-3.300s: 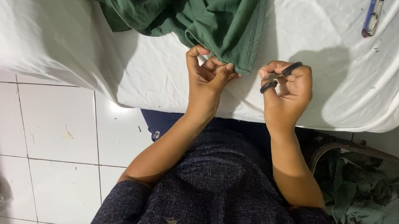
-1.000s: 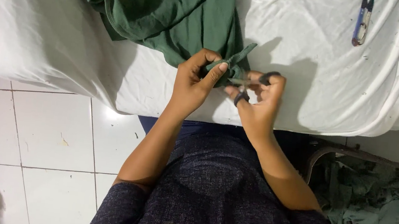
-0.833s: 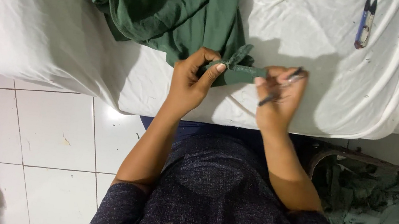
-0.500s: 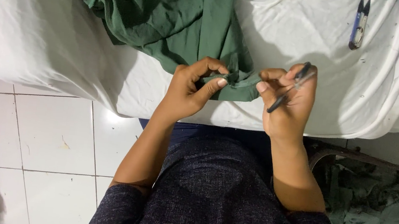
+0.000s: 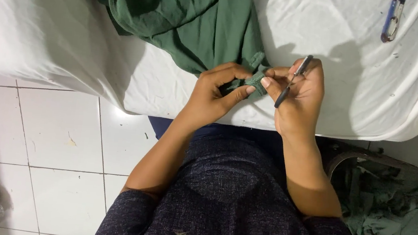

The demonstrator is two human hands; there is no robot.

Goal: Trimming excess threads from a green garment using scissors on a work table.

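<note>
Green garment (image 5: pixel 179 14) heaped on white-covered table (image 5: pixel 45 36); left hand (image 5: pixel 217 95) pinches its corner at table edge, right hand (image 5: pixel 298 93) grips thread snips (image 5: pixel 292 81) beside it. Trimming seemingly midway.

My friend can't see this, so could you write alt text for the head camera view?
Two bare hands pinch a corner of green cloth at the edge of a white-covered table; the right hand also holds small snips, the left hand steadies the fabric.

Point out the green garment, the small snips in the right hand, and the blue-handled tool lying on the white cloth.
green garment (image 5: pixel 179 11), head view, on its bunched middle folds.
small snips (image 5: pixel 291 82), head view, midway along the dark blades.
blue-handled tool (image 5: pixel 392 20), head view, on its blue handle.
</note>
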